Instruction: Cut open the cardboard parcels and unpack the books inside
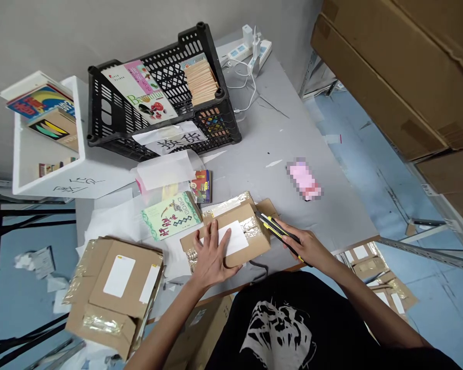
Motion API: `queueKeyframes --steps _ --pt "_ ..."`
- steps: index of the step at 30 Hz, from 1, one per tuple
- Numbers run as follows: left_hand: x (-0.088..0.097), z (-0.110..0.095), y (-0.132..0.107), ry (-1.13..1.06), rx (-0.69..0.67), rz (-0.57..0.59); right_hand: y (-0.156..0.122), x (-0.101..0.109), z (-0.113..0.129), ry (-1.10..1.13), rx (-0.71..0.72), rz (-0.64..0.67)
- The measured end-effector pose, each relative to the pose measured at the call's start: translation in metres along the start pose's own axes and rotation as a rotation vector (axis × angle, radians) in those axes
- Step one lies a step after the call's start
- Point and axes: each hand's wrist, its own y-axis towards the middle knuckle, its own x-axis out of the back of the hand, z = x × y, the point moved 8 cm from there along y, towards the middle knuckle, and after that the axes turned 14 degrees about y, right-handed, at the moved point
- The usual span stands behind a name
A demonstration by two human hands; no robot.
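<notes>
A brown cardboard box with clear tape and a white label lies at the table's front edge. My left hand rests on its left part, fingers spread, holding it down. In my right hand is a black and yellow utility knife, the fingers closed round its handle. Its tip points at the right end of the box, at the taped edge; whether it touches the tape I cannot tell. Left of the box lies a green book, with a small dark red and blue book behind it.
A black plastic crate with books stands at the back, a white foam box of books to its left. Flattened cardboard is stacked at the left front. A blurred pink item and a power strip lie on the table.
</notes>
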Motion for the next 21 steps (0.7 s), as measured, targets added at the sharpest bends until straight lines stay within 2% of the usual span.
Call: queueKeyframes --steps 10,15,21 --pt "-0.004 -0.001 0.000 0.032 -0.001 0.003 -0.012 0.004 0.006 -0.069 0.021 0.023" --pt "-0.004 -0.002 0.000 0.034 -0.001 -0.016 -0.021 0.005 -0.001 -0.109 -0.021 0.052" --pt "0.001 -0.006 -0.001 0.048 -0.027 -0.094 -0.034 0.005 -0.004 -0.236 -0.035 0.106"
